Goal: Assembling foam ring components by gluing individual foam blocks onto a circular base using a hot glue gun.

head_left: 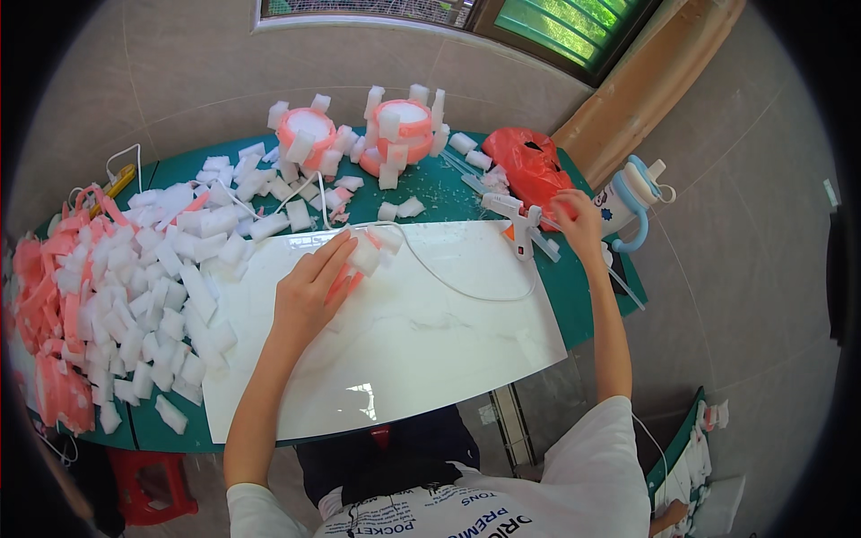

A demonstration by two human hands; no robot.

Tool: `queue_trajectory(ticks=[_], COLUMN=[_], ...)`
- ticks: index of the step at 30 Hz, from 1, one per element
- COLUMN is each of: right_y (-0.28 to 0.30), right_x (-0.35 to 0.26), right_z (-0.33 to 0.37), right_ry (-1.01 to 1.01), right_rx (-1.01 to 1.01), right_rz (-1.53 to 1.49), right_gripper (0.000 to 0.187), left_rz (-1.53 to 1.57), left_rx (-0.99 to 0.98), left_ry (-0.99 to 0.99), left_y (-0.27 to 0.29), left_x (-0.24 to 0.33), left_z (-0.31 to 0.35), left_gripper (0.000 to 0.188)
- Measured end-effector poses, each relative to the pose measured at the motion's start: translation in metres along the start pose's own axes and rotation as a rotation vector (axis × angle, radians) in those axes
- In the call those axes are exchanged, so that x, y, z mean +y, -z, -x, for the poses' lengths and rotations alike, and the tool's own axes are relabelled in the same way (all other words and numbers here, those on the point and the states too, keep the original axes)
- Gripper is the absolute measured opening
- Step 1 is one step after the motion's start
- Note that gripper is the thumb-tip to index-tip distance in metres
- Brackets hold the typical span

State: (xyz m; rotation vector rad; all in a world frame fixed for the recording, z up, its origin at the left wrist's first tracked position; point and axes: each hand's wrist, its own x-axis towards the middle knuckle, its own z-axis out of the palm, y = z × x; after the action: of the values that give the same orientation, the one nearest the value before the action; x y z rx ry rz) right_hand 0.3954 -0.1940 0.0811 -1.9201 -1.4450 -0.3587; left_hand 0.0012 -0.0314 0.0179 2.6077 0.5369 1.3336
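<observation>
My left hand (309, 285) is closed around a pink foam strip piece with white sponge blocks (365, 257) on it, over the white marbled board (430, 350). Its fingers hide much of the pink part. At the right, my right hand (577, 218) is closed, its fingertips pinched by the rear end of a white glue gun (513, 215). What those fingers hold is too small to make out. The glue gun rests near the board's far right corner, its white cord curving over the board.
White sponge blocks (148, 305) and pink foam strips (67, 305) heap up at the left of the green table (578, 327). Two pink rings with sponge blocks (307, 136) (401, 134) stand at the back. A red plastic bag (525, 161) and a white bottle (628, 197) are at the right.
</observation>
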Motion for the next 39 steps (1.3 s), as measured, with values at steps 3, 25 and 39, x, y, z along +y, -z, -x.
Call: queue_trajectory(ticks=[3,25,39], right_y=[0.004,-0.012,-0.008], right_x=[-0.033,-0.222,-0.231], right_z=[0.005,0.130,0.139], right_ry=[-0.328,-0.535,-0.406], right_rx=[0.117,0.104,0.169], right_rz=[-0.638,-1.519,-1.428], right_gripper=[0.018,0.022,0.018], left_rz=[-0.001,0.002,0.042], left_rx=[0.007,-0.008,-0.070], left_ry=[-0.006,0.023,0.082], left_y=[0.000,-0.002,0.000], left_x=[-0.001,-0.001,0.000], left_z=[0.001,0.003,0.005], left_gripper=[0.052,0.053,0.052])
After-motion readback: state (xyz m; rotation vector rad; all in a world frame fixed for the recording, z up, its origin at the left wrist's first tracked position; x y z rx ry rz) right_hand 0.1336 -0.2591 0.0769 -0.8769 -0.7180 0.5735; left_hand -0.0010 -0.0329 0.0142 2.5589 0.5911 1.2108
